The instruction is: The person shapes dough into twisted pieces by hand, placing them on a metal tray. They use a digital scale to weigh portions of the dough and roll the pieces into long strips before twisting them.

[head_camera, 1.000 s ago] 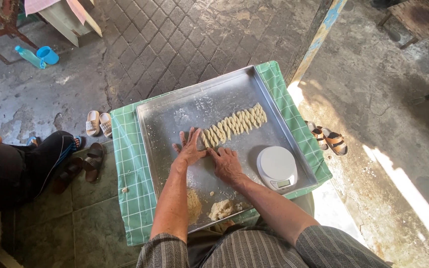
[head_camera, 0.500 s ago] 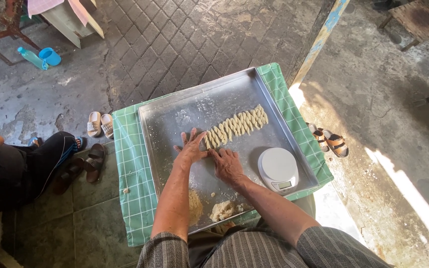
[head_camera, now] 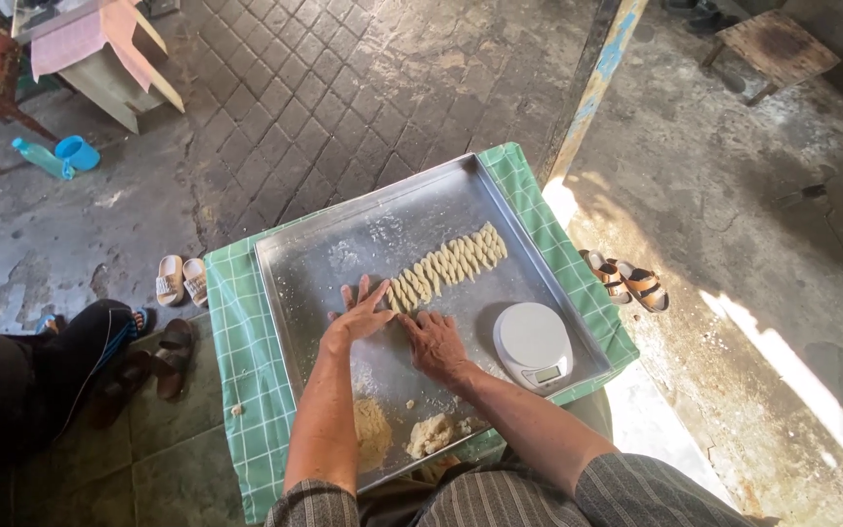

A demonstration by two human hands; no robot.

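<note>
Pressing flat on the large square metal tray [head_camera: 343, 244], the left hand [head_camera: 361, 314] and right hand [head_camera: 433, 342] lie open, palms down, at the near-left end of a diagonal row of pale twisted dough pieces [head_camera: 449, 263]; whether a piece lies under them cannot be told. Judging by the row, a fair number are shaped, while a lump of raw dough [head_camera: 429, 434] and a flattened patch of dough [head_camera: 371, 429] wait near the tray's near edge. A round white kitchen scale [head_camera: 533, 344] sits right of the hands, apart. The green checked cloth [head_camera: 241, 361] covers the desk beneath.
</note>
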